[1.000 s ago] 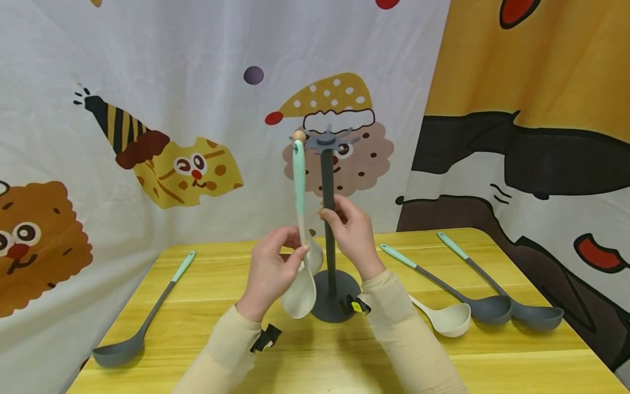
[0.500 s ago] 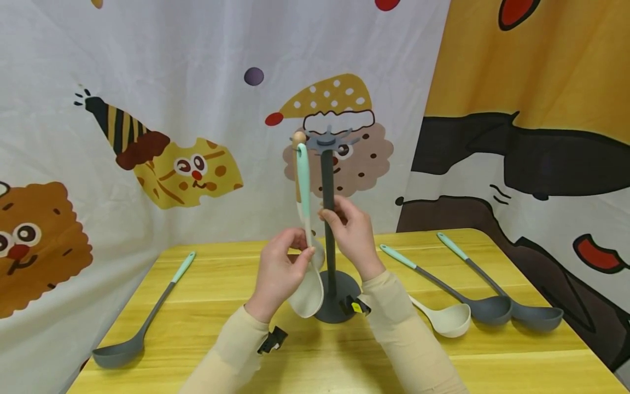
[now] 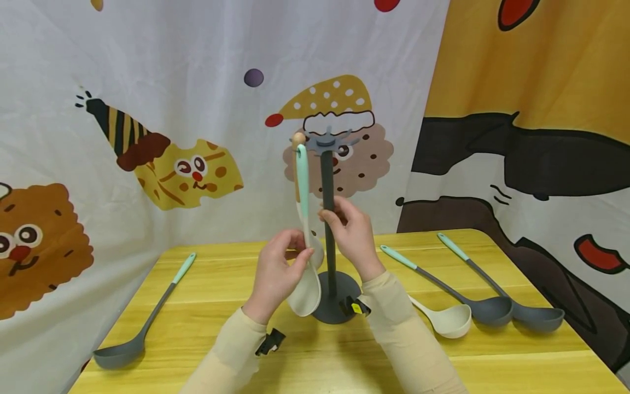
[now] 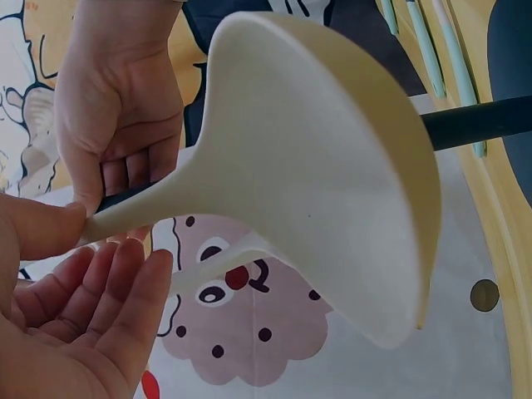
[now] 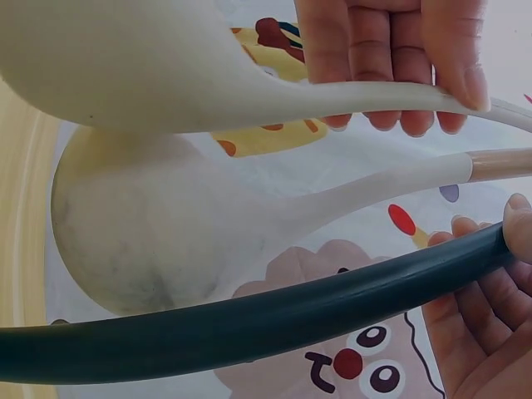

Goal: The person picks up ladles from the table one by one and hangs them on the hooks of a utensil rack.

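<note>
My left hand point(image 3: 278, 268) pinches the thin neck of a cream ladle point(image 3: 306, 293) with a mint handle. This ladle hangs upright, bowl down, its handle's holed end up at the hooked top of a dark grey utensil stand point(image 3: 328, 246). In the left wrist view, the bowl of the cream ladle point(image 4: 316, 158) is large and close. My right hand point(image 3: 351, 227) grips the stand's post halfway up. Behind the mint-handled ladle hangs a second pale ladle point(image 5: 166, 233) with a wooden handle, partly hidden in the head view.
On the wooden table point(image 3: 216, 306), a grey ladle point(image 3: 120, 353) lies at the left. To the right lie a cream ladle point(image 3: 451, 322), partly behind my right sleeve, and two grey ladles, a nearer one point(image 3: 492, 310) and an outer one point(image 3: 538, 318). A printed cloth point(image 3: 206, 54) hangs behind.
The mint-handled ladle and my left hand have shifted slightly right, toward the post, uncovering the wooden handle behind. My right hand has stayed on the post.
</note>
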Demonstrator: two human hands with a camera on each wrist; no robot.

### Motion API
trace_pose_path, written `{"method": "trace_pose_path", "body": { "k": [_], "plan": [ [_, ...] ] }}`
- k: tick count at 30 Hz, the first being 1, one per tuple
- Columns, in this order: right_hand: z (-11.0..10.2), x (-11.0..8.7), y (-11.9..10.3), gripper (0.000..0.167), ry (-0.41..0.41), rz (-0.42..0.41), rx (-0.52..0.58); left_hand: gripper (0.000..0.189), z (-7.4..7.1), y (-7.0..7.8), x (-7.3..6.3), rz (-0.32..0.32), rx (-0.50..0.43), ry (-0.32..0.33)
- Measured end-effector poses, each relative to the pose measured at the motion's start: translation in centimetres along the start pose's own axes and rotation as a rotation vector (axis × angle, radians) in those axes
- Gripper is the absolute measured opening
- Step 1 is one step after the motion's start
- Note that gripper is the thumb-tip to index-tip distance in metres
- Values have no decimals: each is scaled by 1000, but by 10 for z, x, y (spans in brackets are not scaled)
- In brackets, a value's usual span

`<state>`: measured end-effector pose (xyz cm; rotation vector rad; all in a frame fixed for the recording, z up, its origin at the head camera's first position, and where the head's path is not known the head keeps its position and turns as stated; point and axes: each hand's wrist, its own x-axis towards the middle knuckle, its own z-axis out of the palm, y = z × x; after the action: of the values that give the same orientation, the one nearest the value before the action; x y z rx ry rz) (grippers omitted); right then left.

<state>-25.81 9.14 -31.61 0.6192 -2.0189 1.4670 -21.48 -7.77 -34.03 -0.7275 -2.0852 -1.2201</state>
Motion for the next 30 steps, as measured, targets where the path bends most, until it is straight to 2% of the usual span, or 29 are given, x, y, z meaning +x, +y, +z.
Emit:
{"method": "trace_pose_path", "body": {
  "k": [6,13,19,26,30],
  "plan": [
    [0,0,-1,15,-5,6,11,24,-5,-2,-4,-31,12,-14],
    [1,0,-1,15,-12,24,17,41,-14,-10,-13,-57,123,-20],
    [1,0,0,16,-12,23,14,60,-21,-20,-21,-130,185,-67],
    [1,-1,0,16,-9,30,17,79,-31,-37,-30,-145,328,-113],
    [0,-1,0,16,-8,36,18,88,-38,-46,-37,-215,388,-142]
  ]
}}
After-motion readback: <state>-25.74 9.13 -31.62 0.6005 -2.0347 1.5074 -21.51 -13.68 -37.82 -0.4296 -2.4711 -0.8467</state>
